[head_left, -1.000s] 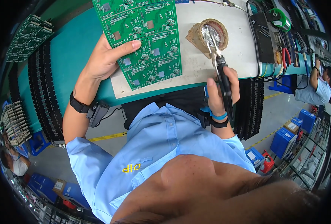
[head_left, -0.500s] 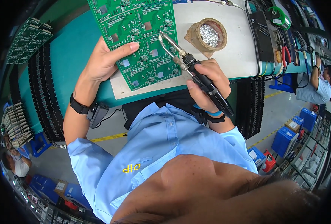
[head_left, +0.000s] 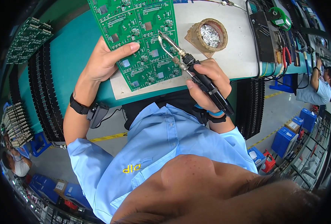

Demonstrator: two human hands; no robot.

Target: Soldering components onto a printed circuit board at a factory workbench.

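Observation:
A large green circuit board panel (head_left: 139,48) is tilted above the bench, its face covered with small parts and several square chips. My left hand (head_left: 107,59) grips its left edge, thumb flat on the face and the other fingers hidden behind. In my right hand (head_left: 210,82) is a black soldering iron (head_left: 206,84) with a thin curved metal tube along its side. The iron's tip lies over the middle of the board, near a row of small parts; whether it touches cannot be made out.
Right of the board stands a round brown pot (head_left: 212,35) of silvery solder bits on a wooden base. Farther right are a green solder reel (head_left: 281,18), red-handled pliers (head_left: 286,56) and cables. Black slotted racks (head_left: 48,93) and upright boards (head_left: 29,41) stand left. Other people sit at both sides.
Hardly anything differs. My right hand and the soldering iron have shifted very slightly; the board and my left hand stay in place.

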